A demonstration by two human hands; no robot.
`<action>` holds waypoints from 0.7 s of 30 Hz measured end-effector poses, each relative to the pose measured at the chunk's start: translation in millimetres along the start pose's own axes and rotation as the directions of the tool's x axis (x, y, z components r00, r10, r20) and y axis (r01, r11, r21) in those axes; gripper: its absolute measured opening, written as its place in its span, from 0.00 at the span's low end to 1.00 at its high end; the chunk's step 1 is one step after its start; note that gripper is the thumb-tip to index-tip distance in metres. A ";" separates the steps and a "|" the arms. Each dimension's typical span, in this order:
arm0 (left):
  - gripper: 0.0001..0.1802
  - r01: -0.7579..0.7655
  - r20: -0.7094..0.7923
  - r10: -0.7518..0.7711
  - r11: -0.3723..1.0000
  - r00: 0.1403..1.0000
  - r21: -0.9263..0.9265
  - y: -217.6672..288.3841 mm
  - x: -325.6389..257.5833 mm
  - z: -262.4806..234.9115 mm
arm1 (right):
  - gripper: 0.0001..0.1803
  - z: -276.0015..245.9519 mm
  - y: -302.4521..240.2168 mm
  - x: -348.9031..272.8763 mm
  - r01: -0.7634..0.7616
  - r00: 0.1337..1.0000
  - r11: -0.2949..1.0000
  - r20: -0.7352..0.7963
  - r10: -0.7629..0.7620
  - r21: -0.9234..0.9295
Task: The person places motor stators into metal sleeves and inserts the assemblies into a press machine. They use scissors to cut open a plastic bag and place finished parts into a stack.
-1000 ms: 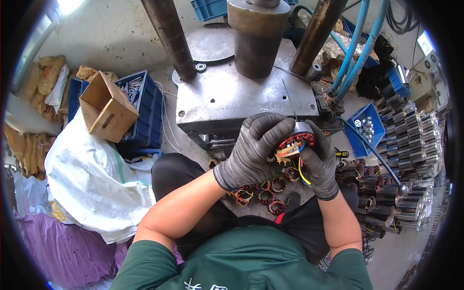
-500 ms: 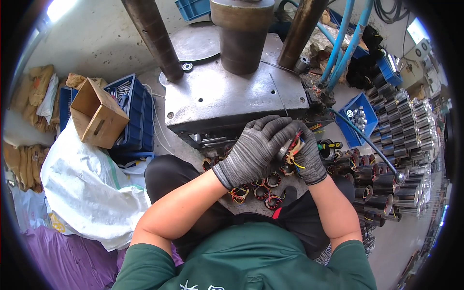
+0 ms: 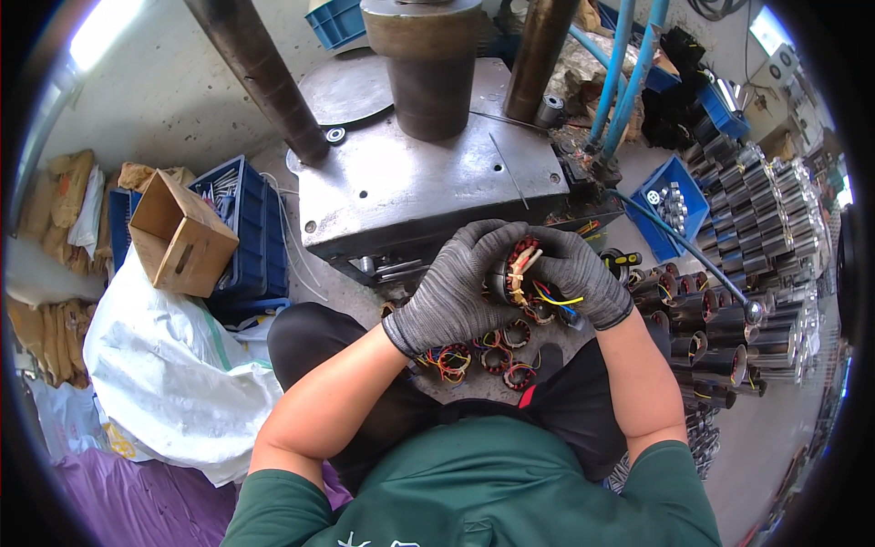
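Between my two gloved hands is a motor stator (image 3: pixel 518 275), a ring wound with red and copper-coloured wire. My left hand (image 3: pixel 458 290) wraps around its left side, thumb below. On the other side my right hand (image 3: pixel 583 275) is closed, fingertips against the stator's edge near its white sleeves. Blue and yellow lead wires (image 3: pixel 558 297) hang out under the right palm. Part of the ring is hidden by the gloves. Below the hands, more wound stators (image 3: pixel 494 358) lie on the floor between my legs.
A press with a steel bed (image 3: pixel 415 182) stands ahead, a thin rod (image 3: pixel 509 171) lying on it. Metal cylinders (image 3: pixel 720 360) are stacked at right, near a blue bin of parts (image 3: pixel 670 210). At left are a cardboard box (image 3: pixel 187 232), a blue crate (image 3: pixel 255 232) and a white sack (image 3: pixel 173 356).
Both hands have turned the stator so its wound end and leads show more. The right hand has moved slightly right, and the view has shifted a little.
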State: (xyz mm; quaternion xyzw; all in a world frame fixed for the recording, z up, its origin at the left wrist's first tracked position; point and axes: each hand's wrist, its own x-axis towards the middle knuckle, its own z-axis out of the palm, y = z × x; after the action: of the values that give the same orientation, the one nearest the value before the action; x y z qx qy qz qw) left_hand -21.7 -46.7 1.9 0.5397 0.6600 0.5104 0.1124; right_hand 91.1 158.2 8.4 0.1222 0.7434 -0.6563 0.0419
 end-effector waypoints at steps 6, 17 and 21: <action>0.55 0.009 0.050 -0.010 1.000 0.999 0.021 0.6 1.2 -2.3 | 0.25 -5.0 -9.8 -3.6 -0.021 0.993 1.000 0.116 0.019 0.015; 0.44 -0.117 0.240 0.046 0.950 0.970 0.289 -10.0 3.2 -0.1 | 0.28 6.4 22.5 4.9 0.078 0.995 0.934 -0.034 -0.096 -0.350; 0.41 -0.113 0.291 0.007 0.931 0.957 0.348 -7.2 4.7 -1.3 | 0.30 0.3 13.2 5.4 0.034 0.999 0.914 0.002 -0.037 -0.403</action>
State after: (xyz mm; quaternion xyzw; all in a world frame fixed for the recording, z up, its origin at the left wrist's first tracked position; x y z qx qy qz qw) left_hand -28.8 -42.8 -1.3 0.6389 0.7023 0.3009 0.0895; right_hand 88.9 160.0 -5.6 0.0993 0.8649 -0.4893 0.0522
